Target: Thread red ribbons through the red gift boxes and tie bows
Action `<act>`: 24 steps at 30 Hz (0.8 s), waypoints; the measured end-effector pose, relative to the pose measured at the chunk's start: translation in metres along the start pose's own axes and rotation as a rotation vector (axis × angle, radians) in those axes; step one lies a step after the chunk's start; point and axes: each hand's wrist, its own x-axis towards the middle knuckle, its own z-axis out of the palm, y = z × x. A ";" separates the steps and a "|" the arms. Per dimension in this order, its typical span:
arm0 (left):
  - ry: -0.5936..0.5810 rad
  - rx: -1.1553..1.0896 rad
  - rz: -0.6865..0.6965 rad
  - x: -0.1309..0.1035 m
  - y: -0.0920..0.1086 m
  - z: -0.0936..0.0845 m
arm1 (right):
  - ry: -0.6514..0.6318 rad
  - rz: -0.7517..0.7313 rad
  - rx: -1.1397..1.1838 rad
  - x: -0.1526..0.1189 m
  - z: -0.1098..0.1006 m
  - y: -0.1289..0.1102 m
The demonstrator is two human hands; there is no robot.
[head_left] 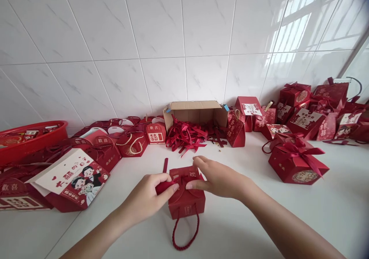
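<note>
In front of me on the white tabletop stands a small red gift box (pixel 186 201) with a twisted rope handle (pixel 186 247) hanging toward me. My left hand (pixel 152 195) is closed at the box's left side, pinching a dark red ribbon (pixel 163 187) between thumb and fingers. One ribbon end (pixel 165 165) sticks up behind that hand. My right hand (pixel 215 178) rests on the box's top right, its thumb on the lid and its fingers spread over the far edge. Nothing shows between the right thumb and fingers.
A cardboard carton (pixel 198 111) spills loose red ribbons (pixel 187 136) at the back. Several red boxes (pixel 103 151) crowd the left, beside a red basin (pixel 59 136). A bow-tied box (pixel 300 162) sits at right, more boxes (pixel 305 120) behind it. A tiled wall (pixel 161 28) closes off the back.
</note>
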 end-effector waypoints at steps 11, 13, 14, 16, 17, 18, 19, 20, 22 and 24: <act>0.044 -0.120 0.042 0.002 -0.019 0.014 | -0.109 -0.175 0.301 -0.007 0.005 0.023; 0.039 -0.157 0.044 0.001 -0.021 0.016 | -0.154 -0.152 0.377 -0.005 0.006 0.026; 0.042 -0.169 0.045 0.001 -0.022 0.017 | -0.173 -0.137 0.415 -0.004 0.007 0.027; 0.052 -0.176 0.055 -0.001 -0.023 0.019 | -0.203 -0.121 0.480 -0.004 0.008 0.028; 0.055 -0.176 0.062 -0.001 -0.024 0.020 | -0.210 -0.121 0.504 -0.003 0.009 0.029; 0.057 -0.173 0.070 -0.001 -0.024 0.020 | -0.212 -0.124 0.519 -0.003 0.009 0.030; 0.056 -0.170 0.076 -0.001 -0.024 0.020 | -0.210 -0.130 0.526 -0.003 0.010 0.030; 0.053 -0.169 0.079 -0.001 -0.025 0.020 | -0.208 -0.134 0.529 -0.002 0.011 0.030; 0.050 -0.173 0.084 0.001 -0.025 0.021 | -0.193 -0.136 0.531 -0.002 0.013 0.030; 0.067 -0.184 0.083 0.004 -0.024 0.021 | -0.170 -0.143 0.532 -0.001 0.016 0.029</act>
